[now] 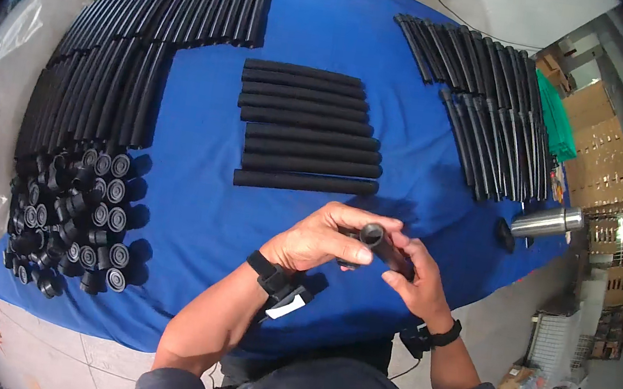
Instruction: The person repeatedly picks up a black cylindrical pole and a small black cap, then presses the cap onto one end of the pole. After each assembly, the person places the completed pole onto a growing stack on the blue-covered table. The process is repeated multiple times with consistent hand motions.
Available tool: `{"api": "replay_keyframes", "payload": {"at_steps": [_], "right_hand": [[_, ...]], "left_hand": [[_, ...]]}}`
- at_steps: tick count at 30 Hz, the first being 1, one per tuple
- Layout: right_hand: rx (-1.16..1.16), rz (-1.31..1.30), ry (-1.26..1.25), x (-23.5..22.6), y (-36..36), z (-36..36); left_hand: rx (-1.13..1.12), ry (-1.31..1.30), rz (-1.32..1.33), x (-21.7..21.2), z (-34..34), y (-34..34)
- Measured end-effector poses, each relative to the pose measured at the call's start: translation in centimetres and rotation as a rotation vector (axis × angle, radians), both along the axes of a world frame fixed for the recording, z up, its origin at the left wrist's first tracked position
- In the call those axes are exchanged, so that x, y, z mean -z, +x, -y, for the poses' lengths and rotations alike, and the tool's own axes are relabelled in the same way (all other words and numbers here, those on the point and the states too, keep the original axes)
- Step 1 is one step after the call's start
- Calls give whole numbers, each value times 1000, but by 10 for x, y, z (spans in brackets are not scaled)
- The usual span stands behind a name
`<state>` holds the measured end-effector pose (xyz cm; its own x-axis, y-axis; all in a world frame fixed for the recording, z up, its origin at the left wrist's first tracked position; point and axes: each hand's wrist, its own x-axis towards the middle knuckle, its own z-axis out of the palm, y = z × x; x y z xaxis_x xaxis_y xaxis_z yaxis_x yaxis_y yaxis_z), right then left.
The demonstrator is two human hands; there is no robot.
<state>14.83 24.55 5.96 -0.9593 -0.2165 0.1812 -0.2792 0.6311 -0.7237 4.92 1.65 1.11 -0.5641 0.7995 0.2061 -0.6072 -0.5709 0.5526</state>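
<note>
Short black foam-covered tube [387, 249] sits lower centre of frame, open end up-left — left hand [325, 240] and right hand [414, 280] both clamped on it, touching; above: row of long black foam sleeves [308, 129] on blue table cloth [191, 210]; black round end caps [76, 222] heaped at left; steel flask [548, 222] at right.

A plain bright blue cloth-covered table [190, 218] carries matte black foam tubes [308, 127], glossy black plastic tubes [488, 108] and black round end caps [80, 219]. A shiny silver metal flask [548, 222] lies beside a green fabric bundle [558, 117]. Brown cardboard boxes [603, 162] stand nearby.
</note>
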Motion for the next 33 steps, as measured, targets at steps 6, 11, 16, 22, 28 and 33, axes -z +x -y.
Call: {"api": "replay_keyframes", "payload": {"at_steps": [6, 11, 16, 22, 28, 33], "right_hand": [[104, 95, -52, -7, 4, 9], [-68, 315, -201, -22, 0, 0], [-191, 133, 297, -55, -13, 16], [246, 225, -1112, -44, -7, 5], [483, 691, -1836, 8, 1, -19], [503, 824, -1789, 15, 4, -4]], "left_hand": [[11, -8, -86, 6, 1, 0], [86, 8, -90, 7, 4, -3], [10, 17, -53, -4, 3, 0], [-177, -312, -150, -4, -3, -4], [-23, -305, -208, -20, -22, 6], [-12, -116, -15, -10, -18, 9]]}}
